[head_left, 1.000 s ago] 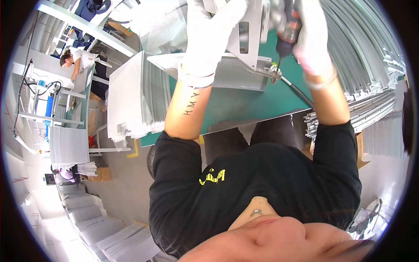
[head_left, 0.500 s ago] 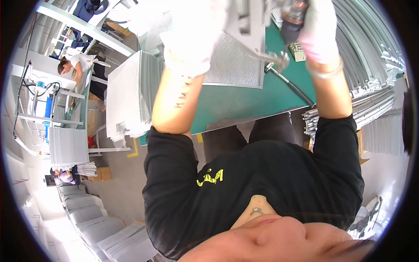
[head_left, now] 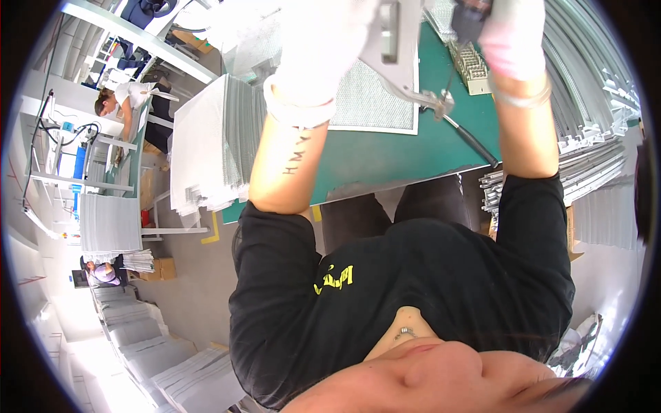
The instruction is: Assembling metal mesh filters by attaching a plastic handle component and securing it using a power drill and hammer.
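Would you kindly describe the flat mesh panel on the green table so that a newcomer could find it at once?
Start at the green table in front of the person. The mesh panel lies flat on it between the gloved left hand and right hand. Unlike the stacked panels at the table's left edge, it lies singly, a grey woven sheet in a pale frame.

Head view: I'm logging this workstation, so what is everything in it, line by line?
Bench: one, green, centre.
Mesh panel: one, grey, flat on the bench.
Metal frame piece: one, silver, in the left hand.
Power tool: one, dark, in the right hand, partly cut off.
Hose: one, black, across the bench.
Panel stack: one, white-grey, bench's left end.
Metal strips: many, silver, right.
Co-workers: two, far left.
Left hand: white glove.
Right hand: white glove.
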Tool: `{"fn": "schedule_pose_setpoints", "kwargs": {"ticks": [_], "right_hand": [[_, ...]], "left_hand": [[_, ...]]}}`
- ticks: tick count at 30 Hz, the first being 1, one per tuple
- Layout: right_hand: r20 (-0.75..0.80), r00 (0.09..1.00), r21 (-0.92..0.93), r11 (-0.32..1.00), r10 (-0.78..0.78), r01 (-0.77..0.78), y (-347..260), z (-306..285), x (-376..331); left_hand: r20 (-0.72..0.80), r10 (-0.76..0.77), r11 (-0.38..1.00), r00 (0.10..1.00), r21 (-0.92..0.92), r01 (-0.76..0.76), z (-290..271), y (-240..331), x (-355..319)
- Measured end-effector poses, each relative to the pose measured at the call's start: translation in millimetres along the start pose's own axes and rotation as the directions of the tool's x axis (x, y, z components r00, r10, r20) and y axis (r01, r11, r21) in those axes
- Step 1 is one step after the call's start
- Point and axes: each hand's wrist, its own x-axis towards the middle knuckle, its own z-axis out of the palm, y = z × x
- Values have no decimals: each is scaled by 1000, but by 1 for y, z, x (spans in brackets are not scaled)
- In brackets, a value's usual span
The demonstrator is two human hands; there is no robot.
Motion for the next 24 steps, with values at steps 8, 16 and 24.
{"fn": "schedule_pose_setpoints", "kwargs": {"ticks": [8, 16, 24], "right_hand": [[13, 1000, -44, 999, -8, 9, 12, 5, -6], [9, 997, 9, 997, 78, -78, 30, 4, -14], [178, 968, 487, 839, 179, -245, 18, -11, 4]], "left_hand": [[-76, 61, 987, 995, 153, -49, 0, 14, 6], [2, 254, 907, 967, 346, -239, -26, 23, 17], [-76, 118, 990, 990, 86, -112, 2, 4, -4]]}}
